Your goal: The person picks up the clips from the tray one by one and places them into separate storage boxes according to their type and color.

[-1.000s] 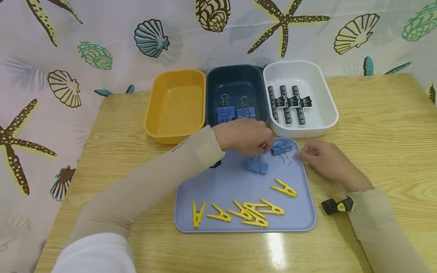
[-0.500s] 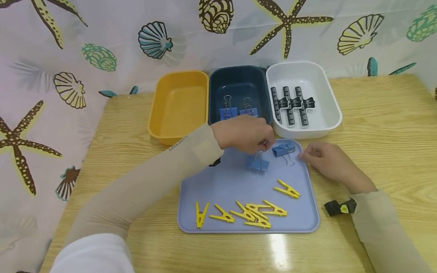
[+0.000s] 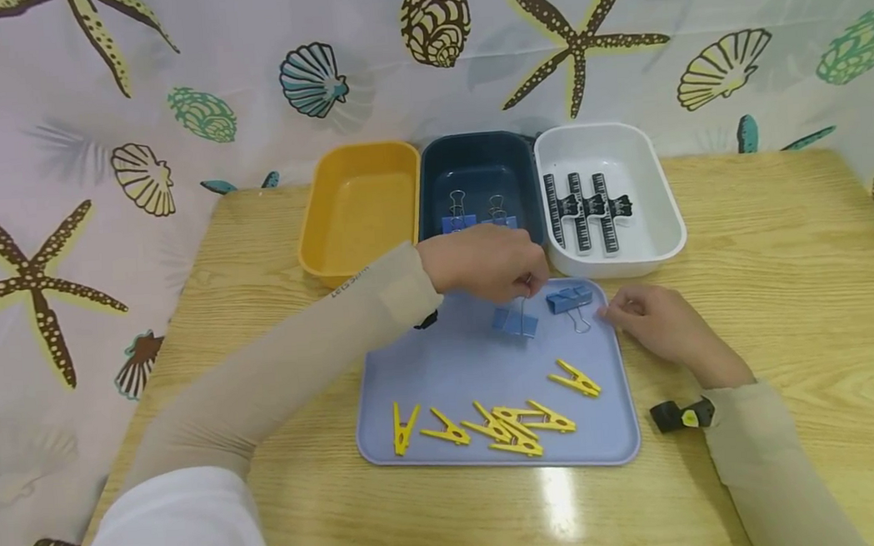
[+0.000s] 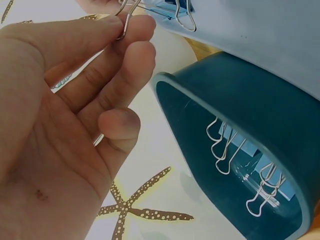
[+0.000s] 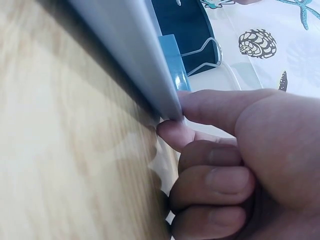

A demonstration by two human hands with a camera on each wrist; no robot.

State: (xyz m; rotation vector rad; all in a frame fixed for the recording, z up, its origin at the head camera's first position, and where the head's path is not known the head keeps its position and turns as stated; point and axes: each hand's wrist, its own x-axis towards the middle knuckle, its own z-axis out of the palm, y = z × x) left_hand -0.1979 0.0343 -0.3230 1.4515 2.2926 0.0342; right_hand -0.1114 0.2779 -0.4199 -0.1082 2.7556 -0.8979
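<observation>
My left hand (image 3: pixel 489 261) pinches the wire handle of a blue binder clip (image 3: pixel 515 323) between thumb and forefinger, low over the lilac tray (image 3: pixel 443 364). In the left wrist view that hand (image 4: pixel 75 110) has its other fingers loosely bent. My right hand (image 3: pixel 658 326) grips the tray's upper right edge; the right wrist view has thumb and forefinger on both sides of the rim (image 5: pixel 145 55), other fingers curled. Just inside that edge lies a second blue binder clip (image 3: pixel 570 300). Several yellow clothespins (image 3: pixel 515 423) are scattered on the tray's near half.
Behind the tray stand three bins side by side: yellow (image 3: pixel 361 207), dark teal (image 3: pixel 474 149) and white (image 3: pixel 666 217). Blue binder clips (image 3: pixel 460 221) lie in the teal bin, and three black-and-white piano-pattern clips (image 3: pixel 579 212) in the white one. A patterned cloth (image 3: pixel 362 27) hangs behind.
My left hand has risen slightly toward the bins, the blue binder clip lifting with it. The right hand keeps its grip on the tray edge. The whole view shifts a little.
</observation>
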